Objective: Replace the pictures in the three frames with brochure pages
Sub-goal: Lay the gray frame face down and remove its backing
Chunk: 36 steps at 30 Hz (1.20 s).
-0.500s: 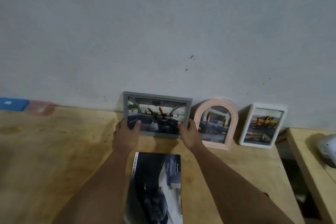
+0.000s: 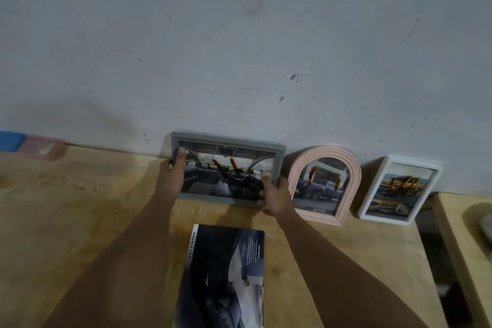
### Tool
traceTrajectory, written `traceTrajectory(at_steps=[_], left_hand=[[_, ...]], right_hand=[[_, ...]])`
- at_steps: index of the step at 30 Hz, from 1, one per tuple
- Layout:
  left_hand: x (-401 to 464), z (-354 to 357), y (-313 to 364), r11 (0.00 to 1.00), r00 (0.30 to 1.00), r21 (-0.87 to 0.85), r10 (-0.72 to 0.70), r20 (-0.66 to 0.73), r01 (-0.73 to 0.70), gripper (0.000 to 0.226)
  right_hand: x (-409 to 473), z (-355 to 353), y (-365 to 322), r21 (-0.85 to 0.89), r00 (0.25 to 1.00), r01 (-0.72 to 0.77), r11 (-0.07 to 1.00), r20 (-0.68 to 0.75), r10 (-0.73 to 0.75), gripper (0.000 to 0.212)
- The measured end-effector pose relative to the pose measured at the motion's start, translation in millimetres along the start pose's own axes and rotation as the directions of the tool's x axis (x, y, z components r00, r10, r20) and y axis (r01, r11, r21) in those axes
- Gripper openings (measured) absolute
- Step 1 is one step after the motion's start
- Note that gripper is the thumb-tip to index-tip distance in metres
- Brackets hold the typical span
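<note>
Both hands grip the grey rectangular picture frame (image 2: 227,169) by its short sides: the left hand (image 2: 171,173) is wrapped round the left edge with its thumb over the glass near the top corner, and the right hand (image 2: 275,198) clasps the lower right corner, thumb on the front. The frame stands tilted back against the pale grey wall (image 2: 239,34) at the far edge of the light wooden table (image 2: 66,208), roughly mid-way along it, and shows a car interior.

On the table nearer the person, between the forearms, lies a dark glossy car brochure (image 2: 222,277), reaching the near edge.

Just right of the grey frame, touching the right hand, a pink arched frame (image 2: 351,178) leans on the wall with a truck picture. Further right, near the table's right edge, a white rectangular frame (image 2: 399,190) leans the same way.

At the far left edge sit a pink block (image 2: 42,146) and a blue block (image 2: 10,140).
</note>
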State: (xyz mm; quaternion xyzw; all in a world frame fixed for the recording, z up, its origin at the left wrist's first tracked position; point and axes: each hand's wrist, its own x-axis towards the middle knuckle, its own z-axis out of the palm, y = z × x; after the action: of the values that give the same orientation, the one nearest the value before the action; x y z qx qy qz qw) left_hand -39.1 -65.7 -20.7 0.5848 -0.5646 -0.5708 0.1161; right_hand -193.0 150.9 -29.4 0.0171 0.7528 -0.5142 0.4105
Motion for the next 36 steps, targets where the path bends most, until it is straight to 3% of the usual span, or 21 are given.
traceTrajectory(at_steps=[6, 10, 12, 14, 17, 20, 22, 25, 26, 27, 30, 32, 34, 36], left_hand=[[-46, -26, -24, 0.993, 0.993, -0.115, -0.04, -0.113, 0.027, 0.116], [-101, -40, -44, 0.971, 0.989, -0.238, -0.013, -0.146, -0.023, 0.093], [-127, -45, -61, 0.96, 0.991, -0.275, 0.017, -0.13, -0.053, 0.101], [-152, -46, -80, 0.953, 0.992, -0.293, 0.035, -0.121, -0.07, 0.112], [-204, -37, -100, 0.961, 0.992, -0.254, 0.094, -0.082, -0.112, 0.102], [-243, -20, -127, 0.964, 0.995, -0.247, 0.097, -0.025, -0.101, 0.099], [-248, -8, -152, 0.968, 0.996, -0.244, 0.076, 0.046, -0.062, 0.102], [-252, 11, -182, 0.975, 0.99, -0.218, 0.063, 0.129, -0.034, 0.107], [-257, 15, -186, 0.979, 0.986, -0.2, 0.06, 0.157, -0.028, 0.107], [-266, 18, -186, 0.983, 0.984, -0.184, 0.043, 0.173, -0.01, 0.107], [-277, 25, -185, 0.967, 0.966, -0.245, -0.01, 0.26, 0.076, 0.106], [-297, 28, -168, 0.95, 0.957, -0.284, -0.043, 0.287, 0.128, 0.08], [-301, 34, -165, 0.97, 0.952, -0.219, -0.033, 0.303, 0.104, 0.059], [-297, 38, -175, 0.98, 0.946, -0.156, -0.066, 0.318, 0.121, 0.071]], right_hand=[[-39, 6, 17, -0.023, 0.995, 0.103, 0.994, 0.015, -0.103, 0.081], [-93, -4, 34, 0.002, 0.987, 0.162, 0.987, -0.005, -0.162, 0.077], [-116, -13, 50, 0.01, 0.986, 0.164, 0.986, -0.042, -0.163, 0.099], [-143, -27, 69, 0.003, 0.978, 0.19, 0.982, -0.089, -0.189, 0.107], [-197, -55, 92, -0.004, 0.958, 0.238, 0.971, -0.165, -0.235, 0.076], [-240, -89, 123, 0.053, 0.96, 0.18, 0.982, -0.226, -0.164, 0.055], [-261, -115, 146, 0.098, 0.969, 0.112, 0.989, -0.23, -0.087, 0.063], [-281, -148, 183, 0.193, 0.982, 0.031, 0.981, -0.187, 0.006, 0.107], [-285, -158, 193, 0.227, 0.984, 0.006, 0.974, -0.173, 0.034, 0.111], [-286, -166, 203, 0.266, 0.986, -0.017, 0.964, -0.155, 0.06, 0.106], [-285, -184, 226, 0.4, 0.984, -0.047, 0.915, -0.138, 0.111, 0.063], [-278, -193, 233, 0.49, 0.987, -0.036, 0.871, -0.122, 0.109, 0.042], [-271, -201, 230, 0.488, 0.988, -0.039, 0.872, -0.114, 0.108, 0.031], [-260, -211, 229, 0.436, 0.986, -0.074, 0.897, -0.1, 0.13, 0.026]])
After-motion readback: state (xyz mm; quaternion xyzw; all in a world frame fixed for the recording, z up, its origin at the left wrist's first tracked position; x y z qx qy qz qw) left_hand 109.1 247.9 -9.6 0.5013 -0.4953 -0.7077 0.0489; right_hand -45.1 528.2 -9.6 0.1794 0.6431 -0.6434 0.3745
